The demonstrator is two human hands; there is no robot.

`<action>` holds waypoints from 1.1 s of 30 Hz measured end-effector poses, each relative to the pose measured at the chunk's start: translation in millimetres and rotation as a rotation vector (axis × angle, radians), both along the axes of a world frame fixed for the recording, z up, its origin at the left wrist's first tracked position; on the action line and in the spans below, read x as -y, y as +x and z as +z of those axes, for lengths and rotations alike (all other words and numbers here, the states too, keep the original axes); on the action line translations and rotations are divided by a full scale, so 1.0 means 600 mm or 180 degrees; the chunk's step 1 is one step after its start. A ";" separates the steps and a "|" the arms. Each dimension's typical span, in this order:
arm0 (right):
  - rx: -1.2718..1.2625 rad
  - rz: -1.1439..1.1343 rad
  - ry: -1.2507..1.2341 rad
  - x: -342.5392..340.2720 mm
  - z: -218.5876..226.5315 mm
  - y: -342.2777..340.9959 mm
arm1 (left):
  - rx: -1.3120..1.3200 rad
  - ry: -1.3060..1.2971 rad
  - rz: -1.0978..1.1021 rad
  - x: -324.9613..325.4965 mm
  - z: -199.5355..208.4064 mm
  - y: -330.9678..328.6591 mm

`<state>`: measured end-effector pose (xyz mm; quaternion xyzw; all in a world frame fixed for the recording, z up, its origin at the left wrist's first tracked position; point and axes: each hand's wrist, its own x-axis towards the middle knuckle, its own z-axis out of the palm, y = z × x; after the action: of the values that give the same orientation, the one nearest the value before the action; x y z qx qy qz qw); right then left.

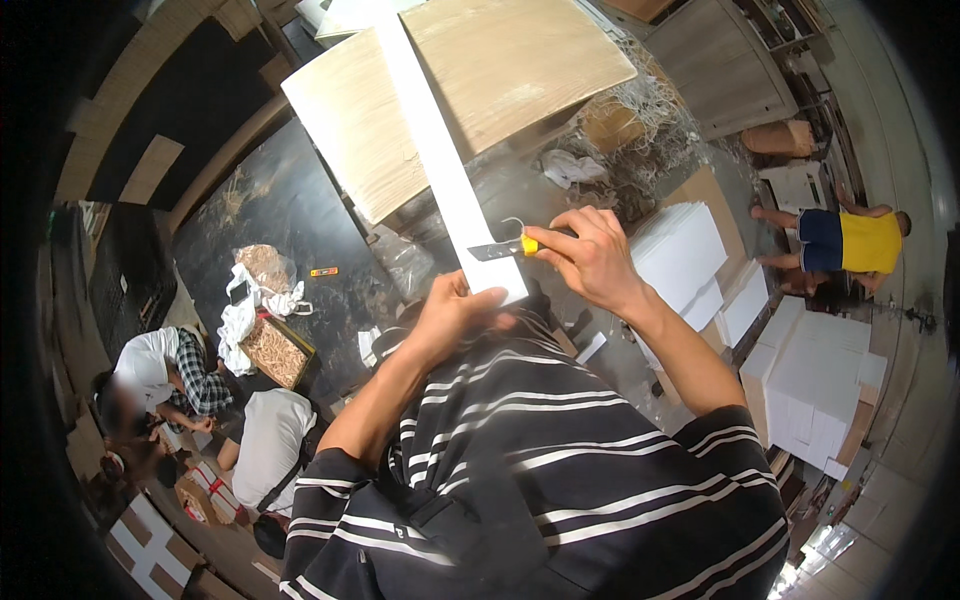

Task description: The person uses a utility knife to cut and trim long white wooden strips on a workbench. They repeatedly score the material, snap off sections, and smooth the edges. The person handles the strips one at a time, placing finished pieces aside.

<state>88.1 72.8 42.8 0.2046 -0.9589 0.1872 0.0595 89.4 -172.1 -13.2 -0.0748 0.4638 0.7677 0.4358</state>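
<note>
A long white strip-shaped board runs from the far side of a wooden tabletop toward my body, its near end jutting past the table's edge. My left hand is closed around that near end, thumb on top. In my right hand is a utility knife with a yellow part at the grip, fingers pinched around it. Its dark blade lies over the board's right edge, close to the near end. A thin pale curl rises beside the blade.
Stacked white boards stand to my right, with a large white carton-like stack beyond. Shredded scraps heap beside the table. At left, a dark table bears a box of shavings. Several people are nearby, one in a yellow shirt.
</note>
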 end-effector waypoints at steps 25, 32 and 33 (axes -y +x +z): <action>-0.0271 -0.0184 -0.0139 0.038 -0.047 -0.027 | -0.0129 -0.0279 0.0603 -0.014 -0.014 0.005; -0.0458 -0.0261 -0.0103 0.054 -0.056 -0.046 | -0.0221 -0.0090 0.0721 -0.007 -0.016 -0.011; -0.0499 -0.0247 -0.0121 0.056 -0.060 -0.053 | -0.0216 -0.0086 0.0727 -0.005 -0.016 -0.014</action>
<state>56.5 39.1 7.0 0.1801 -0.9548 0.1863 0.1455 81.2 -169.1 -22.8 -0.1070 0.4770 0.8082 0.3284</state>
